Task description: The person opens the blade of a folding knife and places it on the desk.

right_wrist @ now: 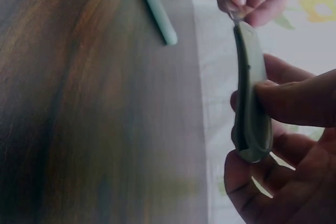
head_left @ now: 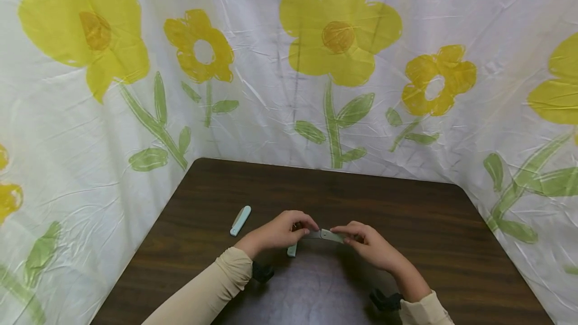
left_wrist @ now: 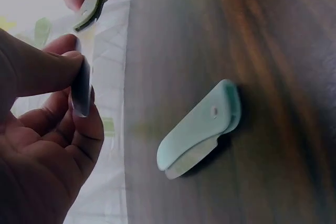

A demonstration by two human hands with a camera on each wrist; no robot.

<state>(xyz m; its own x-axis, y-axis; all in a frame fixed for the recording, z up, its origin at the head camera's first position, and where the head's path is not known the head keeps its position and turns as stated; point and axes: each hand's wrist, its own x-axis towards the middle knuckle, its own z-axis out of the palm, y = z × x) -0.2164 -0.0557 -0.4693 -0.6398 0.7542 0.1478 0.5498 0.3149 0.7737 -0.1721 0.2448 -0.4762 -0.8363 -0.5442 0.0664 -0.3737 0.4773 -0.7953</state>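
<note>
Between the two hands, above the table, is an unfolded pocket knife with a grey-green handle (head_left: 331,236). My right hand (head_left: 372,247) holds this handle (right_wrist: 254,90), thumb on one side and fingers on the other. The thumb and fingers of my left hand (head_left: 286,228) pinch the metal blade (left_wrist: 81,87). A mint-green pocket knife (left_wrist: 202,127) lies folded just below the left hand, mostly hidden by it in the head view. Farther left on the table rests another folded pocket knife (head_left: 240,220), pale blue, its blade edge showing.
The dark wood-grain table (head_left: 203,189) has rounded far corners. A white curtain (head_left: 253,114) with yellow flowers hangs around its back and sides. Each wrist wears a black camera mount (head_left: 386,300) close above the tabletop.
</note>
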